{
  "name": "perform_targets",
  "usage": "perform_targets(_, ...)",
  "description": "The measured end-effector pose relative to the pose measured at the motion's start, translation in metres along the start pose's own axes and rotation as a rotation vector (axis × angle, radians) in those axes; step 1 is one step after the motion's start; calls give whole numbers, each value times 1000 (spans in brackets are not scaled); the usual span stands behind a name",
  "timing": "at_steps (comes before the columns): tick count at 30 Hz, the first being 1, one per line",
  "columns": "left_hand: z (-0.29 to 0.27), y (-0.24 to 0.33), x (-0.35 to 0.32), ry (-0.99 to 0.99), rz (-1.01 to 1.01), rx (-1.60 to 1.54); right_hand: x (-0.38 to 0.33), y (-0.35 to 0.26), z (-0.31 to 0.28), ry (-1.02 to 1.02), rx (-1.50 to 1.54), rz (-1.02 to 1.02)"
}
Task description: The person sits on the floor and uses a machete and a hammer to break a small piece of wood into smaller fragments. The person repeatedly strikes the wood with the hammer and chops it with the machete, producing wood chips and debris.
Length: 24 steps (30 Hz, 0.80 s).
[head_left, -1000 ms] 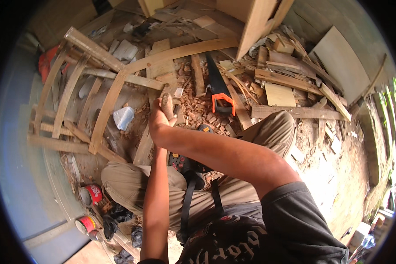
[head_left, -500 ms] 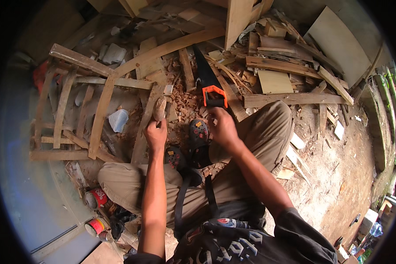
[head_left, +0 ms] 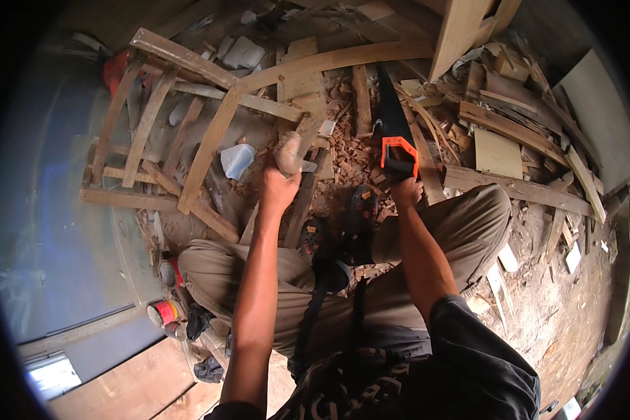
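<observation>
My left hand (head_left: 280,190) is closed around a rounded wooden piece (head_left: 288,152), blurred, which stands up from the fist above a wooden plank. It could be a mallet head or a tool handle; I cannot tell which. A hand saw (head_left: 400,143) with a black blade and an orange-and-black handle lies on the shavings, its blade pointing away from me. At the near edge of that handle is my right hand (head_left: 407,193), fingers curled. Whether they grip the handle or something small is hidden.
To the left lies a wooden chair-like frame (head_left: 210,157) with a long curved rail. A whitish lump (head_left: 237,161) sits beside it. Scrap planks (head_left: 511,122) are heaped on the right. Wood shavings (head_left: 339,161) cover the ground ahead of my shoes. Tins (head_left: 164,312) stand by my left knee.
My view has swung left, so the scene sits farther right. The wooden piece in my left hand has tilted to the right. My right hand has come up against the saw handle's near edge.
</observation>
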State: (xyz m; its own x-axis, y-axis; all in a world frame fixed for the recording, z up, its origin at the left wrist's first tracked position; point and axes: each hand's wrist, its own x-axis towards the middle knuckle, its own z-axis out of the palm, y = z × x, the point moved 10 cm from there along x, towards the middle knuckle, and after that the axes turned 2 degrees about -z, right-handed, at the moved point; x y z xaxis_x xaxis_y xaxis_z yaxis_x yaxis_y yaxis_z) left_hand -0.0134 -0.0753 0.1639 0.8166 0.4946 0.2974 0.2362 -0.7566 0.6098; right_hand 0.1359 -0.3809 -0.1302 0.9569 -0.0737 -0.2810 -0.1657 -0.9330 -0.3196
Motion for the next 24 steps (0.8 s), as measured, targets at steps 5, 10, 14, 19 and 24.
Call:
perform_targets(5,15,7,-12,-1,-68,-97,16,6,24,15,14,-12)
perform_targets(10,12,-10,-7,113,-182,-220,19,4,26,-24,-86,-62)
perform_targets(14,17,-7,6,83,-194,-445,22,0,30,-41,-128,-151)
perform_targets(19,24,-10,6,137,-166,-413,5,-37,26,-147,-52,-298)
perform_targets(24,22,19,20,177,-168,-401,24,-30,39,-198,206,-342)
